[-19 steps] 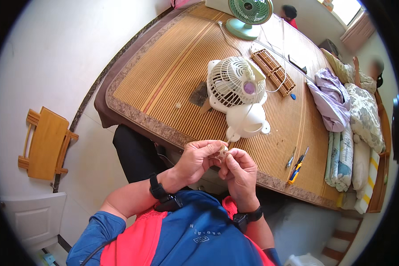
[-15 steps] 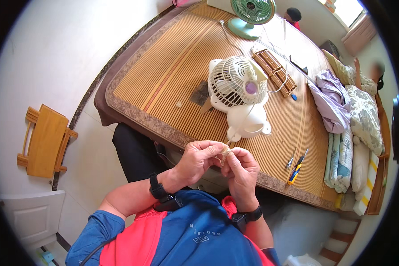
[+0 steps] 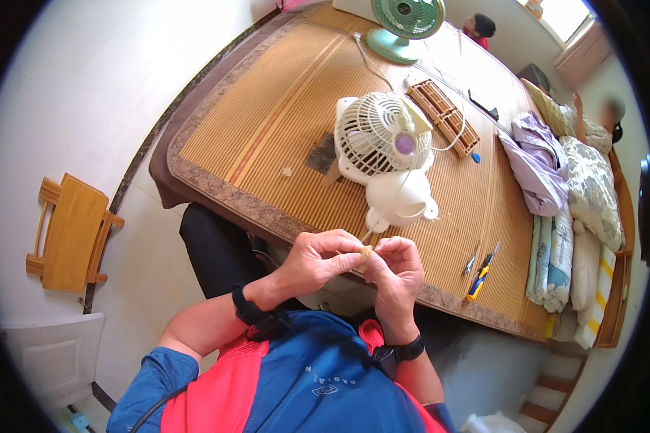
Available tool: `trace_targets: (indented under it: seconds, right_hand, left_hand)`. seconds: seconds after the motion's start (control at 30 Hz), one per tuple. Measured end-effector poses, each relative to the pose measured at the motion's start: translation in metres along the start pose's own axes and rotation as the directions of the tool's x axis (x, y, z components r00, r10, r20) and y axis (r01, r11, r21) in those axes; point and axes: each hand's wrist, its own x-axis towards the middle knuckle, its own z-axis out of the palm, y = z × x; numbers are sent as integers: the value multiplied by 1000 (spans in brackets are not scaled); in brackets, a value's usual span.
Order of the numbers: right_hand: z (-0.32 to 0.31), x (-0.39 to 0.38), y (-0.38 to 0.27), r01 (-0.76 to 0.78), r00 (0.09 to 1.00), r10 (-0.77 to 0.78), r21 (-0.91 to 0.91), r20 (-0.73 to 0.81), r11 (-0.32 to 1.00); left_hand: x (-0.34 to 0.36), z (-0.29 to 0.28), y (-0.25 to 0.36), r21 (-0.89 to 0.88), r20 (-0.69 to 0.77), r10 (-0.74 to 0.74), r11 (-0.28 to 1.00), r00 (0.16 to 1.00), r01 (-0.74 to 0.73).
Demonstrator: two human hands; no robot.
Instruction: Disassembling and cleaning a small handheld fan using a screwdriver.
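My left hand (image 3: 314,260) and my right hand (image 3: 393,274) meet below the white fan, fingertips pinched on a small cream piece (image 3: 366,254), largely hidden by them. A thin pale cord (image 3: 368,235) runs up from the piece toward the white plastic housing (image 3: 397,198). Behind that housing lies the white fan (image 3: 383,133) with its grille and purple centre. To the right of my right hand, a yellow-and-blue screwdriver (image 3: 482,274) and a slim metal tool (image 3: 471,260) lie on the bamboo mat (image 3: 245,144).
A green fan (image 3: 401,29), slatted wooden piece (image 3: 440,115) and small blue object (image 3: 476,157) occupy the mat's far part. Folded bedding (image 3: 538,166) lines the right side. Two people (image 3: 479,29) (image 3: 592,130) are beyond. A folded wooden stool (image 3: 72,231) is at the left.
My left thumb has moved slightly down over the small piece. My fingers have shifted a little around it, still pinched. Other objects appear only slightly shifted with the view.
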Motion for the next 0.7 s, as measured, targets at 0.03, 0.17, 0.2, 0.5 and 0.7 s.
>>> trace_targets:
  seconds: [0.03, 0.17, 0.2, 0.5, 0.7]
  right_hand:
    - [-2, -2, 0, -10, 1000, 11, -29, 23, 1000]
    - [-5, -4, 6, -91, 982, 99, -58, 162, 994]
    - [-8, -4, 6, -86, 985, 94, -58, 147, 995]
    - [-70, 25, -5, -11, 969, -26, -151, -246, 989]
    - [-134, 43, -15, 38, 918, -107, -183, -381, 982]
  left_hand:
    - [-2, -1, 7, -18, 35, -19, 1000, 999, 20]
    - [-1, -3, 7, -7, 131, -76, 997, 988, 78]
    - [1, -5, 6, -33, 147, -109, 993, 983, 115]
    - [-4, -45, -7, 35, -181, -92, 994, 979, 100]
    - [11, -98, -12, 439, -342, 25, 888, 939, 136]
